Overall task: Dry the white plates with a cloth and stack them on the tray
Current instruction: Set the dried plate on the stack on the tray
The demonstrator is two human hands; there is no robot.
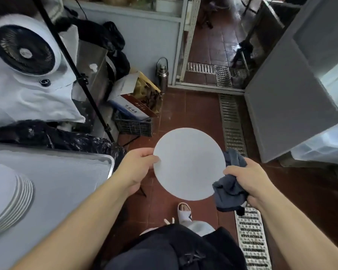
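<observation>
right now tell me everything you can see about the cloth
The cloth is dark blue-grey, soft and thick like a towel, bunched into folds. The right hand grips it; one end sticks up above the fingers and the rest hangs below. It lies against the right edge of the white plate.

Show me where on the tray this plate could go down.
The tray has bare metal between the stack of plates at its near left and its right rim. The left hand holds the plate just past that rim. The stack's corner is taken.
</observation>
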